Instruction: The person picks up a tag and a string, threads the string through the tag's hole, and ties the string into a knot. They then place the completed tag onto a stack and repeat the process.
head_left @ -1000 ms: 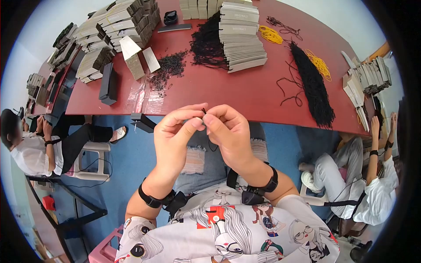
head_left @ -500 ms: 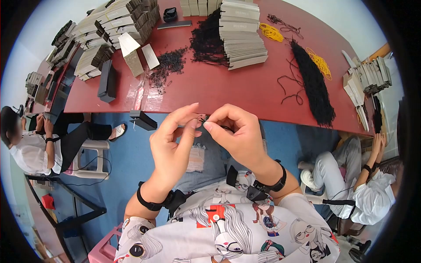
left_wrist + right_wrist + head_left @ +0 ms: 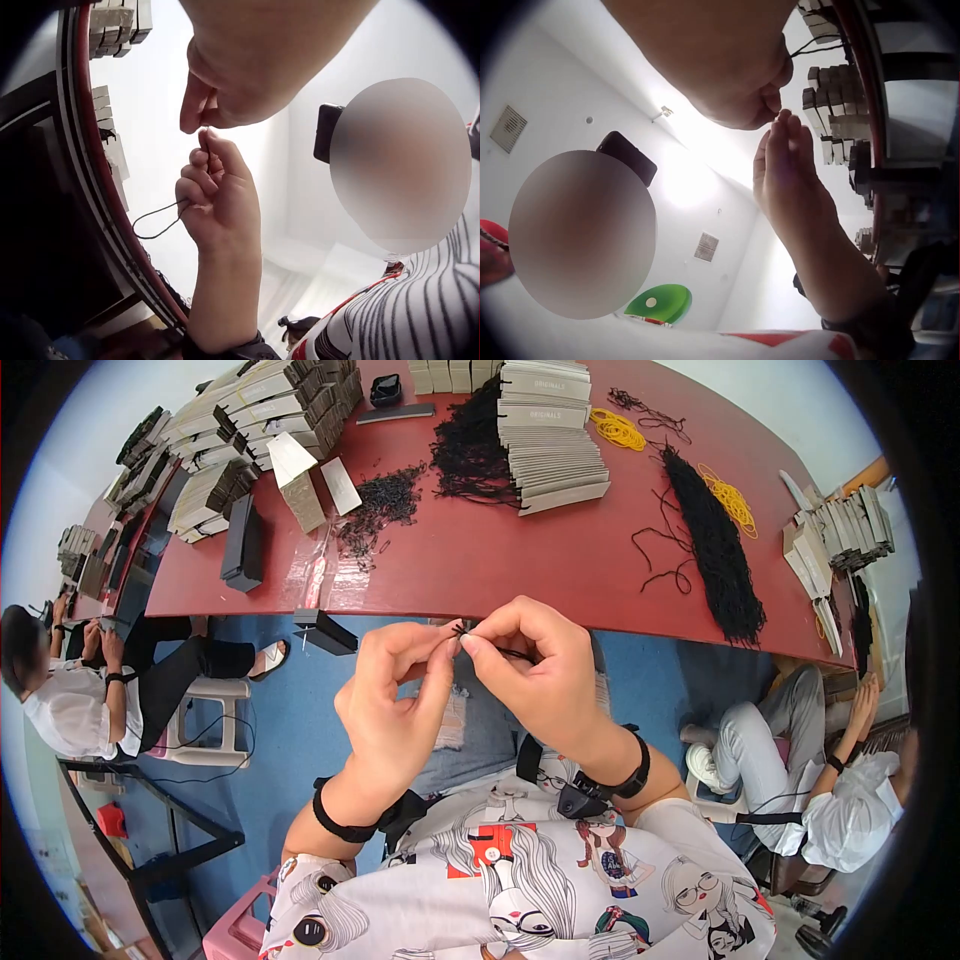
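Observation:
A thin black cord (image 3: 156, 234) hangs in a loop from the right hand (image 3: 221, 202) in the left wrist view. In the head view the right hand (image 3: 545, 675) pinches the cord between thumb and index finger, the other fingers curled. Against it, the left hand (image 3: 390, 695) brings thumb and index fingertips together at the cord's short dark ends (image 3: 460, 630). Both hands' fingertips meet just off the table's front edge, above the lap. Exactly how the ends lie between the fingertips is too small to tell.
On the red table (image 3: 450, 570) lie small black pieces (image 3: 380, 505), a stack of grey cards (image 3: 555, 460), black cord bundles (image 3: 715, 550), yellow bands (image 3: 618, 430) and a black box (image 3: 243, 545). Other people sit left and right.
The left hand's fingertips, apart from the cord ends half a second ago, have closed in on them. The right hand moved slightly right and its fingers curled more since the first frame.

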The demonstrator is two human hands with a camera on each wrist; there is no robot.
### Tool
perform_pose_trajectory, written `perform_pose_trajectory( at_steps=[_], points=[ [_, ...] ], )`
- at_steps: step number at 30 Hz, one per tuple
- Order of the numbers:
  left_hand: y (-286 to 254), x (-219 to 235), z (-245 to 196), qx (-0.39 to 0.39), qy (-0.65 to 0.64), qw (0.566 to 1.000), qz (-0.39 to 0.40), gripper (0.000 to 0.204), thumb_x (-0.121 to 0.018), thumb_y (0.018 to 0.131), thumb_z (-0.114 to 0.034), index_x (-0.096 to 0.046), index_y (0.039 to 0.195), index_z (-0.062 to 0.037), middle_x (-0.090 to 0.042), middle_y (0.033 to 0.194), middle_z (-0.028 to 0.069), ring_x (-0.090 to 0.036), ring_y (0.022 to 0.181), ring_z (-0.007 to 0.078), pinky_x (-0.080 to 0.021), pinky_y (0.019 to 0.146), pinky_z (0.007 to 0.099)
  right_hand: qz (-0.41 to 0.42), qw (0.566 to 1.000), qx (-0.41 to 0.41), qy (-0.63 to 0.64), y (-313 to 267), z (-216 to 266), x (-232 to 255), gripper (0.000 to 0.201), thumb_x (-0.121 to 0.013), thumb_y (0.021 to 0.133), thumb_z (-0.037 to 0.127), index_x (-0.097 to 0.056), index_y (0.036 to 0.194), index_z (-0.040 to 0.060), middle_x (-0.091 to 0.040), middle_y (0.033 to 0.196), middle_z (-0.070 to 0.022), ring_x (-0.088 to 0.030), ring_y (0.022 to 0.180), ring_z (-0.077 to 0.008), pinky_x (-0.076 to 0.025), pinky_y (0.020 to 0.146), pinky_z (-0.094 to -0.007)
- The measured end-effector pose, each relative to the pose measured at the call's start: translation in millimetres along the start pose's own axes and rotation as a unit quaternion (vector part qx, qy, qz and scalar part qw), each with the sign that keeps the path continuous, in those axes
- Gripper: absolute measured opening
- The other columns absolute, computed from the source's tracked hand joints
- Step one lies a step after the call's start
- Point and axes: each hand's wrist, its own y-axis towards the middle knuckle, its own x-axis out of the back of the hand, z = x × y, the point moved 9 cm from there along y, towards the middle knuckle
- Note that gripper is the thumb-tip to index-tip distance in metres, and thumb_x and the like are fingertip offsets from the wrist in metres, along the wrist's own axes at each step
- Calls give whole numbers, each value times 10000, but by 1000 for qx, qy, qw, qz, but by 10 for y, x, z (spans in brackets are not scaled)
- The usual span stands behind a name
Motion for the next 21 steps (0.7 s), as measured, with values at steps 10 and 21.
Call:
perform_pose_trajectory(
  at_steps=[10, 21],
  points=[
    [-2, -54, 89, 112, -180, 976, 51, 144, -617, 828, 11, -569, 963, 22, -642, 888, 87, -641, 805, 129, -546, 666, 249, 28, 987, -8, 159, -12, -100, -17, 49, -621, 825, 10, -615, 859, -26, -645, 819, -56, -618, 734, -78, -493, 643, -195],
    [-11, -197, 316, 146, -306, 935, 103, 97, -582, 876, -49, -577, 945, 19, -619, 833, 66, -573, 692, 77, -489, 558, 207, 97, 992, 21, 76, 8, -33, -48, 78, -646, 809, 16, -616, 874, -16, -601, 814, -40, -571, 714, -64, -465, 625, -202]
  ],
)
